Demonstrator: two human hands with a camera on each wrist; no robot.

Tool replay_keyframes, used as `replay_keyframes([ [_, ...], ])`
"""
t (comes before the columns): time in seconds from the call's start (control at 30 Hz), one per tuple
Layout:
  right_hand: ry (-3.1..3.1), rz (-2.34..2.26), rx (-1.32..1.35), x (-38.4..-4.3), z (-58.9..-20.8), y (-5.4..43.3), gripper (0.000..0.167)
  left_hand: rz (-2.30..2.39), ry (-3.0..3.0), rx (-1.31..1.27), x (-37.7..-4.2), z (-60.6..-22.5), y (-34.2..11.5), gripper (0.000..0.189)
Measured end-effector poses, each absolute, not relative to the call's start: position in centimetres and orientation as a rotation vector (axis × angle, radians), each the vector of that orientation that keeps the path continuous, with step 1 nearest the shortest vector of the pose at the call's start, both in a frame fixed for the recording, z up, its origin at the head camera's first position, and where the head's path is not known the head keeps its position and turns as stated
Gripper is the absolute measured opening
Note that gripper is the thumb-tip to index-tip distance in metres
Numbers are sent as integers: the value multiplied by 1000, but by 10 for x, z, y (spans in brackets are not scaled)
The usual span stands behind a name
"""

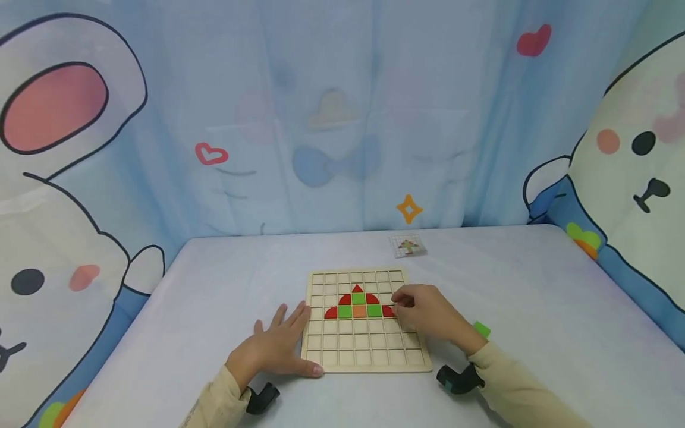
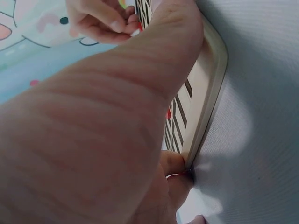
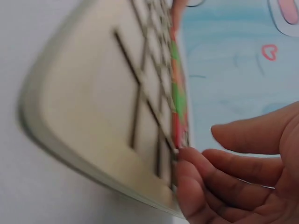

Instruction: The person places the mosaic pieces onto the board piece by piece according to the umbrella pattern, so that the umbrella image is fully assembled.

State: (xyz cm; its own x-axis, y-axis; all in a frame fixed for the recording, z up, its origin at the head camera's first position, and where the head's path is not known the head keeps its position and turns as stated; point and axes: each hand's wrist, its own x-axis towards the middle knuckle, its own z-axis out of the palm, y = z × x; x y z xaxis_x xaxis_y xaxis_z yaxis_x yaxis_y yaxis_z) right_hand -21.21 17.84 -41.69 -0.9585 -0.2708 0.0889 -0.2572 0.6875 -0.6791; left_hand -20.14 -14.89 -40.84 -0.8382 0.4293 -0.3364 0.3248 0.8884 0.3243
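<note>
Pale wooden sq. board w/ rounded corners (image 1: 364, 358) lay flat on the white cloth-covered worktop (image 1: 241, 257), directly in front of the person. Thin dark lines cut its face into a grid of small cells; plain raised border ran round it.

Colored pcs made a stepped, roof-like shape mid-board. Tip, far side: red triangle (image 1: 357, 289), point away from the person. Next row: bright green square (image 1: 358, 298) b/w two red rounded pcs (image 1: 345, 299), curves facing out. Nearest row, L to R: red quarter-round pc (image 1: 331, 313), green sq., orange square (image 1: 359, 311), green sq., then a red end pc (image 1: 387, 311), partly hidden, exact outline unclear.

R grip (image 1: 428, 312) had its fingertips at that end pc; pinching or just touching, can't tell, as close view was blurred. L grip (image 1: 280, 345) was relaxed & spread, fingers along board's L edge, thumb on the near L corner.

Loose green pc (image 1: 482, 329) lay by R wrist. Small clear packet w/ a similar colored pattern (image 1: 408, 245) sat beyond the board.
</note>
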Motion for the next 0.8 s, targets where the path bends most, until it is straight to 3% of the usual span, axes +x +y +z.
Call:
replay_keyframes([
  [0.43,2951,-1146,-558,-199,-365,227,22,373,2660,566,-202,-409,-146,123],
  [0.8,2920,-884,-530,-179,-377,295,28,358,2664,560,-200,-409,-148,124],
])
